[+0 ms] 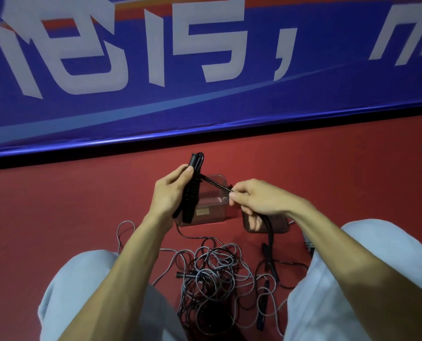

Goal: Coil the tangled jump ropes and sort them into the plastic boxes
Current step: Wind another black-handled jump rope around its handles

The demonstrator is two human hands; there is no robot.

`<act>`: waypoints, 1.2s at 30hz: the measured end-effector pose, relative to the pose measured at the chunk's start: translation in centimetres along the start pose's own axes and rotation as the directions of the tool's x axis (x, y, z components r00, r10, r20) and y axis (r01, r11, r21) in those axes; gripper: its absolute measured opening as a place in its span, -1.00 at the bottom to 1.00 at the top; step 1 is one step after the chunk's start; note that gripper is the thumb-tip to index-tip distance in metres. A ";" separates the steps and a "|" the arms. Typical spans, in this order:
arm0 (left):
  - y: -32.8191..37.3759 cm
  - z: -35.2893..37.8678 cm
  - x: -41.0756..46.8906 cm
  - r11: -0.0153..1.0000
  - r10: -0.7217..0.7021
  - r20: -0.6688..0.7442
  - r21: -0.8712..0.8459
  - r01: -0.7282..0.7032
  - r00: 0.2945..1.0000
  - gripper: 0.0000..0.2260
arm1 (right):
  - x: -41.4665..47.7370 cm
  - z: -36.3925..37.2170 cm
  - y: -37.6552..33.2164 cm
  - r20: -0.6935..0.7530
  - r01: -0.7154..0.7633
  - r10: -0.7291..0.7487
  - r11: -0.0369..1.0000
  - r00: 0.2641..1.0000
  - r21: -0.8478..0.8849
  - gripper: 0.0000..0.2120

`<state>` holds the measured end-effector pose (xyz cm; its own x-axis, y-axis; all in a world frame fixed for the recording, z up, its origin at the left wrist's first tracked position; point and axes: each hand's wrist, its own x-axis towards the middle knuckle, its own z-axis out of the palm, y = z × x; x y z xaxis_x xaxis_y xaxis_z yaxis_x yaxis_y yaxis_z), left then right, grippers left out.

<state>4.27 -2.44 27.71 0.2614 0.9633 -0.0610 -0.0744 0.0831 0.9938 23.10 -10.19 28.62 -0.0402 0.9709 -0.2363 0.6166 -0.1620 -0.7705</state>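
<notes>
A part-wound black jump rope is gripped upright in the left hand and its free strand is pinched taut by the right hand, seemingly for another wrap, just above a clear plastic box, grey tangled ropes left below.

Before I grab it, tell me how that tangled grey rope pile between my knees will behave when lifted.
The grey rope pile probably lifts floppy, as its thin cords lie in loose loops. It likely comes up as one clump, since the loops cross everywhere. The black handle at its edge would probably dangle and swing.
</notes>
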 end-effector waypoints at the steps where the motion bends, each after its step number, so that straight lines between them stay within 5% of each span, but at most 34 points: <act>1: -0.2 -0.3 0.2 0.999 0.026 -0.013 0.040 -0.025 1.000 -0.86 | -0.3 -0.1 -0.2 -0.003 0.030 -0.030 0.992 1.000 -0.124 -0.82; 5: -1.3 -1.2 1.2 0.940 0.092 -0.019 0.331 -0.081 0.996 -0.81 | -1.6 0.1 -1.2 -0.029 0.223 -0.266 0.858 0.964 -0.464 -0.85; 9: -2.2 -0.9 1.6 0.663 0.084 0.071 0.740 -0.109 0.994 -0.65 | -2.5 1.2 -2.3 0.041 0.352 -0.440 0.655 0.897 -0.669 -0.84; 13: -3.0 -0.5 1.3 0.496 -0.024 0.255 0.843 -0.210 0.967 -0.68 | -2.1 1.7 -1.5 0.036 0.458 -0.614 0.546 0.788 -0.701 -0.84; 15: -2.9 -0.3 0.8 0.460 -0.071 0.373 0.835 -0.301 0.925 -0.72 | -1.6 1.8 -1.0 -0.029 0.479 -0.669 0.561 0.742 -0.675 -0.84; 18: -2.0 0.7 -0.9 0.563 -0.102 0.483 0.749 -0.350 0.870 -0.64 | -1.0 1.3 -0.5 -0.219 0.391 -0.654 0.651 0.724 -0.650 -0.87; 23: -1.4 1.2 -1.9 0.618 -0.136 0.538 0.702 -0.353 0.832 -0.25 | -0.4 0.2 0.3 -0.490 0.181 -0.442 0.852 0.751 -0.491 -0.83; 31: -2.1 1.8 -1.8 0.469 -0.123 0.528 0.777 -0.419 0.841 -0.61 | 0.2 0.7 -0.1 -0.551 0.082 -0.241 0.951 0.799 -0.298 -0.76; 36: -1.3 1.7 -2.3 0.723 -0.141 0.574 0.616 -0.312 0.807 -0.88 | 1.0 0.3 0.6 -0.523 0.023 -0.083 0.993 0.848 -0.119 -0.77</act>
<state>5.38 -5.13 26.74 0.7736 0.6191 -0.1353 0.4577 -0.3982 0.7949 23.16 -9.36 27.73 0.3261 0.9294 0.1730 0.7050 -0.1172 -0.6995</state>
